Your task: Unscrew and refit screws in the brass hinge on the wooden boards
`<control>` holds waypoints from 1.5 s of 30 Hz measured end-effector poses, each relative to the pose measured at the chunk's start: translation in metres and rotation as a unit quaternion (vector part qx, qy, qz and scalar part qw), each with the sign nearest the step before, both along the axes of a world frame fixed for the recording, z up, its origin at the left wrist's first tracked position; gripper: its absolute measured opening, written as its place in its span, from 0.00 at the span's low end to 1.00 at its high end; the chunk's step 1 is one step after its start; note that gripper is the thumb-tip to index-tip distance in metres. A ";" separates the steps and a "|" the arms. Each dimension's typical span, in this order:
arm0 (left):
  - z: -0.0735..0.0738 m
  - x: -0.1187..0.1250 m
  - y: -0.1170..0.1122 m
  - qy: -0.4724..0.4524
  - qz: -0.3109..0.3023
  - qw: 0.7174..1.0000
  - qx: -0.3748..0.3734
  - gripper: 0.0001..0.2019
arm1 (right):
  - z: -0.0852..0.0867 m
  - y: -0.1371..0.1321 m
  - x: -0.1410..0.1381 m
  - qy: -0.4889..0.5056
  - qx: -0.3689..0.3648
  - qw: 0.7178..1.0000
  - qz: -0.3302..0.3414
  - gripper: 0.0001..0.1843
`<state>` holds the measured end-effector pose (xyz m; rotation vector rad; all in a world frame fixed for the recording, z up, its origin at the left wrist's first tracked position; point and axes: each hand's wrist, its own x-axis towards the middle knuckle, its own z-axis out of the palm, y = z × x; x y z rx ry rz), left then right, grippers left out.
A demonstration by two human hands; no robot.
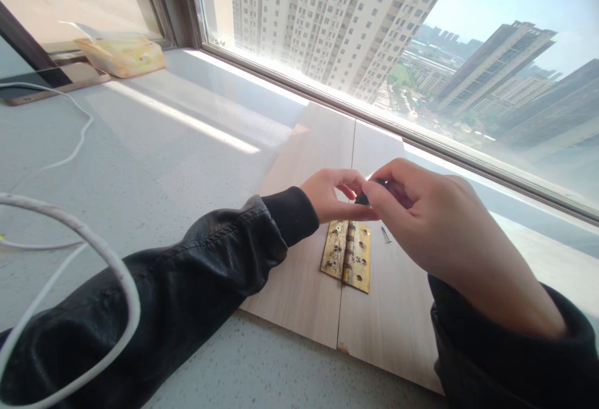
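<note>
A brass hinge (347,255) lies across the seam between two pale wooden boards (299,271) on a grey window ledge. My left hand (333,195) and my right hand (430,215) meet just above the hinge. My right hand's fingers are curled round a small dark object (362,198), probably a tool handle, mostly hidden. My left hand's fingertips pinch together against that same object. A small screw (385,234) lies loose on the right board beside the hinge. Both arms wear black jacket sleeves.
White cables (84,234) loop across the ledge at the left. A phone (51,81) and a yellow tissue packet (122,54) lie at the far left by the window frame. The window (374,40) runs along the far edge of the ledge.
</note>
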<state>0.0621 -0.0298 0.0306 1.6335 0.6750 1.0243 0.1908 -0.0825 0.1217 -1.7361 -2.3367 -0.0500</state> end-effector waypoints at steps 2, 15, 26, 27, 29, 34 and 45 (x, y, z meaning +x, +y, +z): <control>-0.001 -0.002 0.001 0.006 -0.036 0.999 0.009 0.16 | 0.002 -0.002 0.004 0.017 -0.031 0.999 0.027 0.09; 0.003 -0.007 0.001 0.064 -0.018 0.997 0.036 0.15 | 0.001 -0.001 -0.003 -0.006 0.012 1.000 -0.019 0.10; -0.014 -0.011 0.017 0.174 -0.086 0.966 0.172 0.09 | 0.022 -0.009 0.008 0.034 0.067 0.992 -0.101 0.09; -0.015 -0.009 0.017 0.187 -0.082 0.960 0.194 0.09 | 0.026 -0.011 0.010 0.040 0.086 0.990 -0.106 0.09; -0.015 -0.009 0.018 0.221 -0.073 0.944 0.236 0.08 | 0.030 -0.013 0.014 0.037 0.097 0.989 -0.106 0.09; -0.014 -0.010 0.021 0.247 -0.074 0.924 0.281 0.05 | 0.031 -0.014 0.017 0.022 0.065 0.994 -0.085 0.09; -0.013 -0.005 0.018 0.309 -0.032 0.896 0.316 0.09 | 0.032 -0.015 0.012 0.022 0.049 0.998 -0.046 0.08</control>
